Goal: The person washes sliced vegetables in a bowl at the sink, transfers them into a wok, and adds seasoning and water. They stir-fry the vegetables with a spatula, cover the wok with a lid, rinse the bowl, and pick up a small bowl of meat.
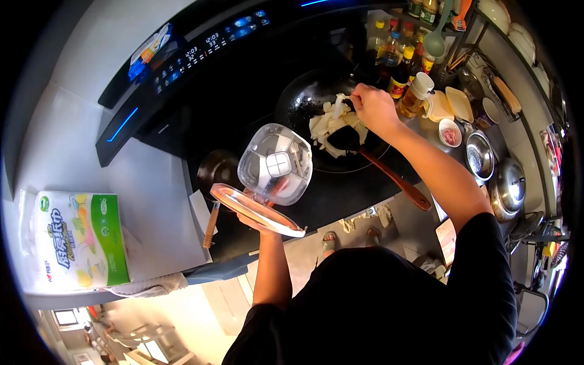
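A clear plastic container and its orange-rimmed lid are in my left hand, left of the wok. Several white pieces lie inside the container. Over the right side of the black wok, the fingers of my right hand are pinched together above white chopped food; whether they hold a piece is hidden. A spatula rests in the wok, its black blade among the food and its red-brown wooden handle pointing toward the front right.
Behind and right of the wok stand sauce bottles, an oil bottle, a small white bowl and metal bowls. A small pan sits at the left of the stove. Paper towels lie on the left counter.
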Available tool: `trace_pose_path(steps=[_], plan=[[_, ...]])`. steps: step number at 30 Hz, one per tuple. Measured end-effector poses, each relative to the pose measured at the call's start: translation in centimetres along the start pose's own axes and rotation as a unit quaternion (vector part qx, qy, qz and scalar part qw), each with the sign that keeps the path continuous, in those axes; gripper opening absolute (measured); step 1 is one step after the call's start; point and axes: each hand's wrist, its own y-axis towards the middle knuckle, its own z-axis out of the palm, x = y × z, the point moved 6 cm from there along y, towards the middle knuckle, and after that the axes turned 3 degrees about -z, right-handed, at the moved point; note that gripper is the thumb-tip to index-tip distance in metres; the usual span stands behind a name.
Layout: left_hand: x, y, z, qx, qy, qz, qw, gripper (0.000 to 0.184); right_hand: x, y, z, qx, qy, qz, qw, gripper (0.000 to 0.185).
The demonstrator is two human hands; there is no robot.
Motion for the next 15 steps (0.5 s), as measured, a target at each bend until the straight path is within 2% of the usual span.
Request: trace_pose_path(steps=[4, 7, 10, 11, 12, 13, 15], plan=[[-2.8, 0.0, 1.2, 0.068, -0.032, 0.068, 0.995, 0.055, 1.5, 0.3, 0.1, -0.023, -0.071, -0.072, 0.995, 0.004], [-6.1, -0.2, 2.4, 0.132, -0.068, 0.128, 0.981, 0.054, 0.7, 0.1, 1.5, -0.004, -0.125, -0.149, 0.981, 0.003], [-9.5, -0.1, 3.4, 0.192, -0.093, 0.182, 0.96, 0.053, 0.8, 0.5, -1.2, -0.082, -0.062, -0.081, 0.991, 0.003], [-10.6, -0.1, 3.7, 0.21, -0.101, 0.199, 0.952, 0.052, 2.3, 0.6, -3.6, -0.116, 0.029, -0.044, 0.992, 0.006], [-11.5, 0.1, 3.9, 0.224, -0.108, 0.211, 0.945, 0.052, 2.9, 0.3, -5.2, -0.1, 0.103, 0.046, 0.989, 0.011], [-12.4, 0.4, 4.0, 0.237, -0.112, 0.221, 0.939, 0.052, 3.7, -0.5, -6.2, -0.033, 0.243, 0.177, 0.953, 0.014], [-14.0, 0.9, 4.4, 0.251, -0.122, 0.239, 0.93, 0.052, 7.2, -2.3, -9.4, -0.008, 0.27, 0.147, 0.952, 0.014]])
